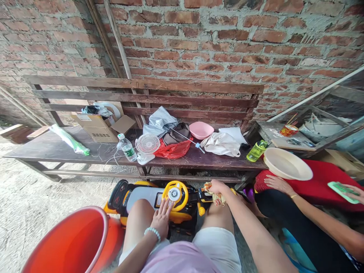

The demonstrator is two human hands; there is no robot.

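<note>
Between my knees stands a yellow and black ride-on toy car (pixel 142 199) with a yellow steering wheel (pixel 186 198). My left hand (pixel 161 218), a beaded bracelet at its wrist, has its fingers stretched out, their tips at the wheel's near-left rim. A crumpled patterned cloth (pixel 218 198) is bunched in my closed right hand (pixel 218 187), over the front part of the car. Part of the cloth hangs below the fingers beside my right knee.
A wooden bench (pixel 93 151) holds a cardboard box (pixel 98 127), water bottle (pixel 127 148), small fan (pixel 148 144), pink basin (pixel 201 130) and green bottle (pixel 256 151). A red tub (pixel 71 242) stands left. At right, another person holds a green brush (pixel 342 191) near a cream basin (pixel 305 170).
</note>
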